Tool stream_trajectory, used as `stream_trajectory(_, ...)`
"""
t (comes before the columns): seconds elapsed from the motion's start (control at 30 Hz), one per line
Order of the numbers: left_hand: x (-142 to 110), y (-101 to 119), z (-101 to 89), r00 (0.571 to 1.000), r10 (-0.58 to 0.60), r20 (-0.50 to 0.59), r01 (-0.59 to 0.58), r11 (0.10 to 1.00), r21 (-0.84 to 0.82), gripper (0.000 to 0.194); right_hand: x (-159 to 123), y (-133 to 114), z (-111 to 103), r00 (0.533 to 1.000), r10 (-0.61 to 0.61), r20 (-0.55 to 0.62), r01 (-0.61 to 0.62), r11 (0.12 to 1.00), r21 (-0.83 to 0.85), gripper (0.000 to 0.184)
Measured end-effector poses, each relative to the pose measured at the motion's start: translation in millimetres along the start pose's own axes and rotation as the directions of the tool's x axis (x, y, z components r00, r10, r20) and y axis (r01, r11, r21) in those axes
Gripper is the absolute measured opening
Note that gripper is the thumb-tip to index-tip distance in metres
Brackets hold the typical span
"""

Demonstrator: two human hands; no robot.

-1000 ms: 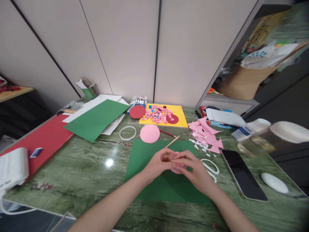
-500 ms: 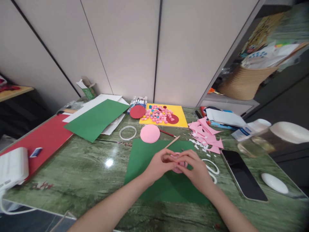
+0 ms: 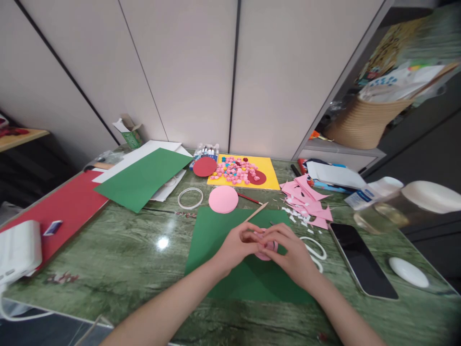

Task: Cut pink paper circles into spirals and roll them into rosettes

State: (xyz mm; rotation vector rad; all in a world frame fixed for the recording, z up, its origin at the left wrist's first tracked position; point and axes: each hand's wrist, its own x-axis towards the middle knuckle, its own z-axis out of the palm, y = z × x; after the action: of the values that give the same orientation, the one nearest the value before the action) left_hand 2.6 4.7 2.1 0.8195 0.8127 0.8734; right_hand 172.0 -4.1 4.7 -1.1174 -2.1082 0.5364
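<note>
Left hand (image 3: pixel 235 246), right hand (image 3: pixel 291 249) — grip pinching pink paper (image 3: pixel 263 255) — scissors (image 3: pixel 322 252) half-covered, phone (image 3: pixel 363 261) nearby.

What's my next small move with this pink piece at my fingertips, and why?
I'd suggest easing the right hand back slightly while the left hand steadies the pink piece: the fingertips of both hands crowd together there and cover much of it, so a clearer look might help before you adjust anything.

Your tabletop (image 3: pixel 126 259) looks glossy and smooth; your green paper sheet (image 3: pixel 205 240) is matt, your phone's screen (image 3: pixel 360 257) shiny.
</note>
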Motion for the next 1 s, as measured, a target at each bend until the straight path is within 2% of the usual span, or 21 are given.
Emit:
stream_trajectory(0.27,-1.2,2.8,0.0,0.997,0.062,0.034,-0.066,0.991,0.118,0.031,-1.8,5.6,0.9,0.993,-0.086,0.083,0.085,0.996,0.011,0.027)
stream_trajectory(0.37,-0.7,0.1,-1.3,0.994,0.105,0.026,-0.108,0.980,0.167,0.029,-2.7,7.5,3.6,0.997,-0.075,0.032,0.075,0.997,-0.019,0.023)
stream_trajectory(0.53,0.1,-2.2,-1.3,0.998,0.065,0.026,-0.067,0.992,0.110,0.032,-2.0,7.3,7.7,0.995,-0.068,-0.067,0.065,0.997,-0.052,0.009)
stream_trajectory(0.77,-0.1,-3.3,1.2,0.999,0.040,0.019,-0.041,0.996,0.085,0.036,-0.5,1.2,7.2,0.996,-0.049,-0.071,0.045,0.997,-0.055,0.014)
stream_trajectory(1.0,1.2,-4.3,-0.4,0.998,0.055,-0.011,-0.053,0.993,0.105,0.035,-0.2,0.2,6.7,0.999,-0.032,-0.041,0.030,0.998,-0.054,0.009)
